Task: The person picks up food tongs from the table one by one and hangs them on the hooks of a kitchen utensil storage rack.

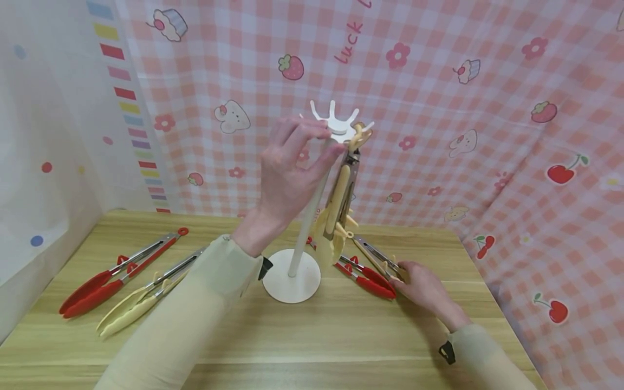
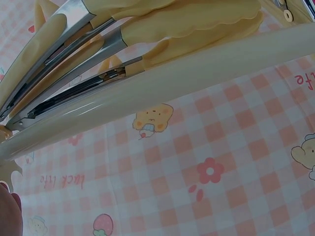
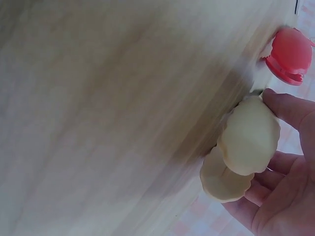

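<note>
My left hand (image 1: 292, 168) grips the top of a white hook stand (image 1: 306, 227), thumb and fingers at the ring of upturned hooks. Cream-yellow tongs (image 1: 336, 203) hang from a hook on its right side; the left wrist view shows more than one pair of yellow tongs (image 2: 192, 24) along the pole. At the right of the table, my right hand (image 1: 425, 287) holds another pair of yellow tongs (image 1: 368, 257) near their scalloped heads (image 3: 251, 135). Its thumb lies on one side, the fingers on the other. Those tongs sit low, close to the tabletop.
Red tongs (image 1: 368, 284) lie just left of my right hand, partly behind the hanging ones. Left of the stand's round base (image 1: 292, 292) are red tongs (image 1: 95, 295) and yellow tongs (image 1: 129, 314), the latter partly behind my left sleeve. A checked cloth (image 1: 400, 86) hangs behind the wooden table (image 1: 341, 346).
</note>
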The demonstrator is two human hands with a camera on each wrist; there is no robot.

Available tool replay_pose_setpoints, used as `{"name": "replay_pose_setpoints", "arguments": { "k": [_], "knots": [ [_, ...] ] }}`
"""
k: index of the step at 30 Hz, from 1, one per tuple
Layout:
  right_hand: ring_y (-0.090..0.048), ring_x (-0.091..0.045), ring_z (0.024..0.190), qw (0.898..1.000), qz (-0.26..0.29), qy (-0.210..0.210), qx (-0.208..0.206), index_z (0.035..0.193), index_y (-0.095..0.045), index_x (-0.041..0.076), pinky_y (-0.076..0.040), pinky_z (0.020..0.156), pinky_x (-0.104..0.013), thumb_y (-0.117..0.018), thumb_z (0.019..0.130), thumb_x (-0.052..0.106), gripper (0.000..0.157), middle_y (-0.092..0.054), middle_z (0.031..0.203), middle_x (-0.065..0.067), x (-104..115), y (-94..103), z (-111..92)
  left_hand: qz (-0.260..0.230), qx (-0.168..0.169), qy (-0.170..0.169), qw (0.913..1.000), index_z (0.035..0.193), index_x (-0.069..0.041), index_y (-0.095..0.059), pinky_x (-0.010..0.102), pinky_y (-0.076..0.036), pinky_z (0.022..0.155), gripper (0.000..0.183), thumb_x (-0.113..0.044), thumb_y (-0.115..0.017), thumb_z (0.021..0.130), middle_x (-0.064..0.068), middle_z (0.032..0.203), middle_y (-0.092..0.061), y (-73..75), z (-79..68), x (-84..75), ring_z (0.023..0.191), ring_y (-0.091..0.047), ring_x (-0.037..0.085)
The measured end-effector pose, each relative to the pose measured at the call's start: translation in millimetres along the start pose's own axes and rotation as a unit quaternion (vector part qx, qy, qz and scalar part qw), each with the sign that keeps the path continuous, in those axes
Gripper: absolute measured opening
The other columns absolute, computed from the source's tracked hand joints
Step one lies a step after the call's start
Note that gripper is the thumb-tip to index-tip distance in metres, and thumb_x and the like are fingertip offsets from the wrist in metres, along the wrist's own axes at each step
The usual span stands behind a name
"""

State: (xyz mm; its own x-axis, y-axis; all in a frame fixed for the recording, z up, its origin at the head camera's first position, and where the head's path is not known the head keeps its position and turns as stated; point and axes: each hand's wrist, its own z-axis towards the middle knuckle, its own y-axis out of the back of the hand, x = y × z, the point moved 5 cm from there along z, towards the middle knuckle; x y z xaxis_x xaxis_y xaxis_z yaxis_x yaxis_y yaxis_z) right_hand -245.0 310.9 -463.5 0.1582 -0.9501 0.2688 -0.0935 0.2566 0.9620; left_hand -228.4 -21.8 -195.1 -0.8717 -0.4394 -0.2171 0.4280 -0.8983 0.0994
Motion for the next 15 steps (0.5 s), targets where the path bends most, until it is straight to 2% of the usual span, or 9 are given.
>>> {"name": "replay_pose_setpoints", "arguments": {
  "k": [6, 15],
  "knots": [
    [-0.069, -0.046, 0.119, 1.000, 0.009, 0.006, -0.015, 0.134, -0.064, -0.008, -0.055, 0.100, -0.062, -0.076, 0.094, 0.028, 0.055, -0.070, 0.130, -0.029, -0.6, 0.3, -2.4, 0.002, -0.001, 0.001, 1.0000, 0.104, -0.003, -0.069, 0.024, -0.049, 0.072, 0.024, -0.012, -0.084, 0.087, 0.013, 0.103, -0.072, 0.4, 0.1, 0.2, 0.102, -0.065, 0.026],
    [-0.067, -0.049, 0.121, 0.999, 0.018, 0.000, -0.031, 0.135, -0.062, -0.009, -0.055, 0.100, -0.064, -0.074, 0.096, 0.028, 0.055, -0.068, 0.132, -0.031, -0.2, 3.5, -7.7, -0.001, -0.008, 0.006, 1.0000, 0.102, -0.002, -0.069, 0.023, -0.047, 0.070, 0.024, -0.012, -0.085, 0.086, 0.013, 0.101, -0.072, -0.2, 0.2, -1.3, 0.099, -0.064, 0.025]
  ]
}}
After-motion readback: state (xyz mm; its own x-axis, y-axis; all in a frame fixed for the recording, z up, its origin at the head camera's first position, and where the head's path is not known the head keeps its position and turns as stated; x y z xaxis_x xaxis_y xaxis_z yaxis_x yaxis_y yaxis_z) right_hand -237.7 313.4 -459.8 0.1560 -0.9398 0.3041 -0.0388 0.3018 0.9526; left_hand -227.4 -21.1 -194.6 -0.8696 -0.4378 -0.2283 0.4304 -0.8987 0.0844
